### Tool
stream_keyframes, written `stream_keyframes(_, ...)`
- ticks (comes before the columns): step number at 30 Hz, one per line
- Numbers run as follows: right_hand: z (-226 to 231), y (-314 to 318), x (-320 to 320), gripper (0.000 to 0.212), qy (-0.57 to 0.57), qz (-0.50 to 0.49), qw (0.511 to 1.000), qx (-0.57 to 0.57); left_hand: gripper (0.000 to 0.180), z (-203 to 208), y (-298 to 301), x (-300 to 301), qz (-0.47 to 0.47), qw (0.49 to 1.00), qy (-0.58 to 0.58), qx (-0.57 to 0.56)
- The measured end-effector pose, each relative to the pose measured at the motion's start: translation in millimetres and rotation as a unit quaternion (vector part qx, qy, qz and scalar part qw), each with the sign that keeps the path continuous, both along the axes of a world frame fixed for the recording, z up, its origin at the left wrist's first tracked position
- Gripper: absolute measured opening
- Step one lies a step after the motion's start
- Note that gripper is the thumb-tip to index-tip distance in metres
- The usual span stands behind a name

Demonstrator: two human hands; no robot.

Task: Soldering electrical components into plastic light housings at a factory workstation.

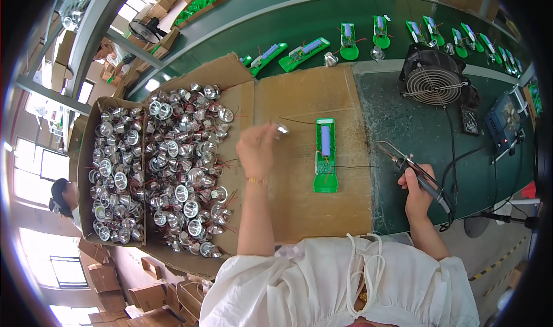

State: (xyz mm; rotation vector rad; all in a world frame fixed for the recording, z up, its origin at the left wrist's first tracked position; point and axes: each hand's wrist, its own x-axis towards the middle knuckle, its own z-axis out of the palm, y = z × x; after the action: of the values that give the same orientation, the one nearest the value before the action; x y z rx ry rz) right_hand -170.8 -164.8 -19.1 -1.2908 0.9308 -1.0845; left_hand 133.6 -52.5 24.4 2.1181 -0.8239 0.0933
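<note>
The left hand (255, 151) is the nearer one to the green case (326, 182), and the line between them runs sideways: the case lies to the right of the left fingers, a short gap apart, neither touching. Those fingers are closed on a small silver reflector (281, 130), pinched at the tips; the hand is a little blurred, so the exact grip on its rim cannot be told. The reflector is level with the far half of the case, not with its broad, rounded end.

The case rests on the cardboard (294, 206) over the bench (394, 217), nearer the cardboard's right edge than its left. Its long axis runs from the far edge toward the near edge, almost straight, with the broad end nearest the person. A purple battery (325, 140) sits lengthwise in it. One dark wire leads left from the far end, toward the reflector; another leads right, past the cardboard's right edge.

The right hand (416, 190) has its fingers wrapped around the iron (427, 187), over the bench beyond that edge. The iron slants, its tip toward the case but apart from it.
</note>
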Motion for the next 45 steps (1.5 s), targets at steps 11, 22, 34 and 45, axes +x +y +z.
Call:
stream_keyframes(11,26,29,25,0.019,0.018,0.244,0.964,-0.106,0.014,-9,44,-94,-0.069,0.946,0.316,0.023)
stream_keyframes(22,16,39,42,0.015,0.007,0.205,0.978,-0.026,0.012,-22,29,-95,-0.116,0.980,0.163,0.002)
stream_keyframes(34,17,38,41,0.012,-0.046,0.178,0.983,0.028,0.014,-15,26,-95,-0.113,0.964,0.240,0.024)
stream_keyframes(45,16,37,33,0.013,-0.015,0.200,0.980,0.017,0.014,-14,29,-96,-0.139,0.977,0.156,0.054)
